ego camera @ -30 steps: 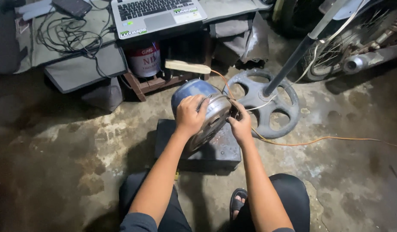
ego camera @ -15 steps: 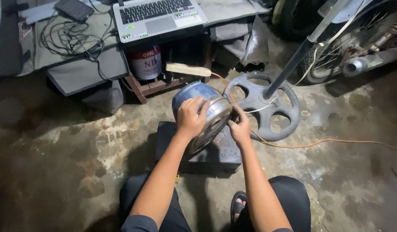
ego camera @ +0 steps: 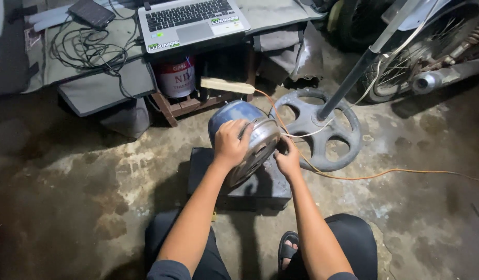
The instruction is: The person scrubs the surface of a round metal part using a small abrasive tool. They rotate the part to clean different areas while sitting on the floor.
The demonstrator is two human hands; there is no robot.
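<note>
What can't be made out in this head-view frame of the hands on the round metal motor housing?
- Left hand covers the face of the motor housing; what its grip closes on is hidden.
- Right hand: fingertips tucked behind the housing rim, so contact is unclear.
- Dark block under the housing: its top is mostly covered.
- Fan stand pole: top cut off by the frame edge.
- Orange wire: runs out at the right edge.

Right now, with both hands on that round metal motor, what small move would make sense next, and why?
Probably keep the left hand pressing on the motor and work the right hand along its rim. The motor sits tilted on the dark block, so it looks liable to roll if released.
</note>
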